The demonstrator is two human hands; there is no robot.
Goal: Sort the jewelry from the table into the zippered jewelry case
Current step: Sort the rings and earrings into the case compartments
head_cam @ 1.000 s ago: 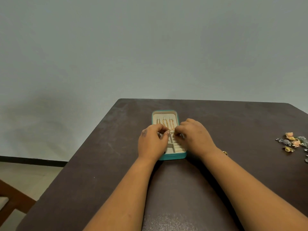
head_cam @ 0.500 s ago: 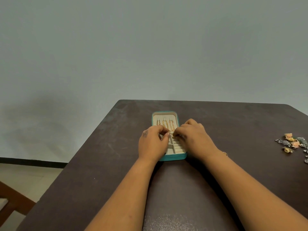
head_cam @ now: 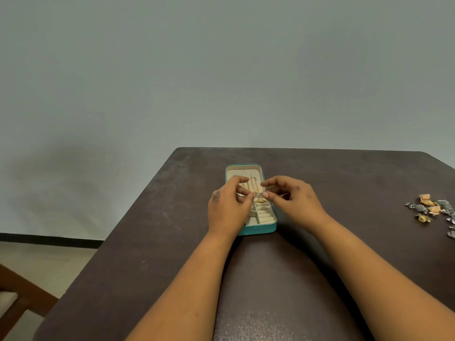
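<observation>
Your left hand and right hand meet over the open teal jewelry case at table centre, fingertips pinching a small gold piece between them. Lower it squarely into one compartment before letting go. More loose jewelry waits at 3 o'clock. No readable writing anywhere.

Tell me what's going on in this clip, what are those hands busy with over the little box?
A person is sorting jewelry into an open teal jewelry case on a dark table. Both hands hover over the case: the left hand and right hand pinch a small gold piece between their fingertips. Gold chains already lie in the case's far half. A pile of loose jewelry waits at the table's right edge.
</observation>
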